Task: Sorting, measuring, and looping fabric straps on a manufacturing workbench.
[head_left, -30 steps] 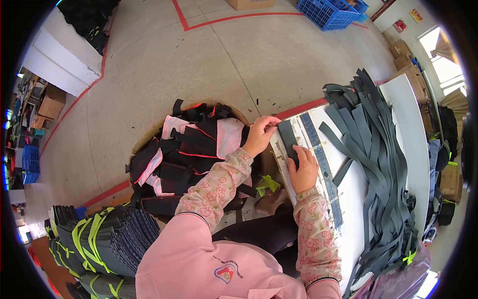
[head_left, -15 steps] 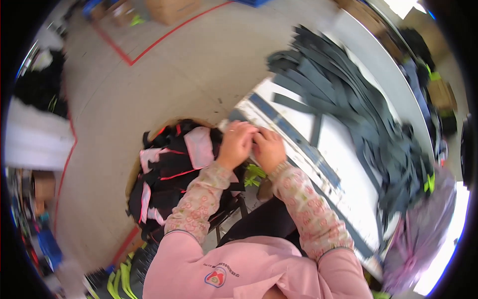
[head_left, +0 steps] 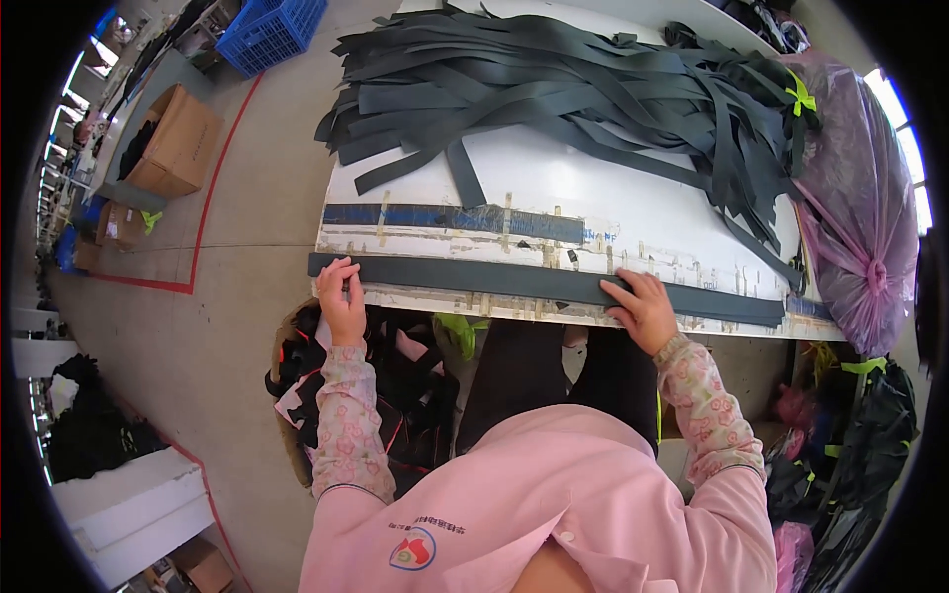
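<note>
A long dark grey webbing strip point(head_left: 474, 275) lies nearly straight along the near edge of the white table point(head_left: 563, 183). On its left end rest the fingertips of my left hand point(head_left: 342, 304), stretched forward over the strip near the table's corner. My right hand point(head_left: 645, 312) lies on the strip farther right, its fingers spread and pressing from above. Neither hand is wrapped round it. Behind, a large tangled pile of similar grey strips point(head_left: 554, 84) covers the far side of the table.
Worn tape and a dark blue band point(head_left: 455, 219) mark the tabletop. A tied pinkish plastic bag point(head_left: 858, 208) stands at the right end. Below my left arm sits a box of black and pink pieces point(head_left: 400, 385). A blue crate point(head_left: 269, 35) and carton point(head_left: 176, 143) are at the far left.
My view has turned from the table's corner to face the table. My hands, close together before, are now wide apart on the strip, which lies along the near edge.
</note>
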`<state>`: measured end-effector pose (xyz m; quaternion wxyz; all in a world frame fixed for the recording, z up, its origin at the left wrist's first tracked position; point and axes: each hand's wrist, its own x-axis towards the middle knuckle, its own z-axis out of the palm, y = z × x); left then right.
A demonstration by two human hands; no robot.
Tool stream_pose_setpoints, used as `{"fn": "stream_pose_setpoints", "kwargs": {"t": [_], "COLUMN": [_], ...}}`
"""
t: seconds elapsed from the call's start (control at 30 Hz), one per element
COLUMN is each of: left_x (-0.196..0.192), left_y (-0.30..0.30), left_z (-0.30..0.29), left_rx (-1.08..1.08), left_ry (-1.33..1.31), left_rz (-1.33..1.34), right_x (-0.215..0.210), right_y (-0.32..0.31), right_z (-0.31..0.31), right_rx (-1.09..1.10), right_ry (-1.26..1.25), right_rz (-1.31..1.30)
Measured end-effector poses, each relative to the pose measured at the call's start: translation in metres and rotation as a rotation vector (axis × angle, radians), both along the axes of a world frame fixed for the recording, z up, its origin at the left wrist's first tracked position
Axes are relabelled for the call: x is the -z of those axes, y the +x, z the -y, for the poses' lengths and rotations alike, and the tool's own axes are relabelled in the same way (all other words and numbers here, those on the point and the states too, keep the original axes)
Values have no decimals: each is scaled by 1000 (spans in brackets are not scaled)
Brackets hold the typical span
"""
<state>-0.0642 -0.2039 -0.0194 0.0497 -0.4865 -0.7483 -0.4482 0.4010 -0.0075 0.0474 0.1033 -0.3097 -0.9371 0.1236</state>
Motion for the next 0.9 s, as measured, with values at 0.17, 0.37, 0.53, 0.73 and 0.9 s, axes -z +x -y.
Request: {"fn": "stream_pose_setpoints", "kwargs": {"t": [0.17,0.37,0.53,0.73,0.9], "left_x": [3,-3,-4,1,-1], "left_y": [-7,-12,-10,-17,-21], "left_z": [6,6,2,7,11], "left_rx": [13,20,15,29,27], "left_ry": [-57,-91,-119,-96,-122], "left_rz": [-48,-64,-52,54,20], "right_x": [0,3,4,6,16], "right_y": [31,37,44,48,49], "right_z": [-16,-35,-38,-33,-32], "right_rx": [9,-106,-141,-121,-107], "right_ry": [-82,-51,-47,-6,-12], "right_rz": [-75,-91,-121,-202,-246]}}
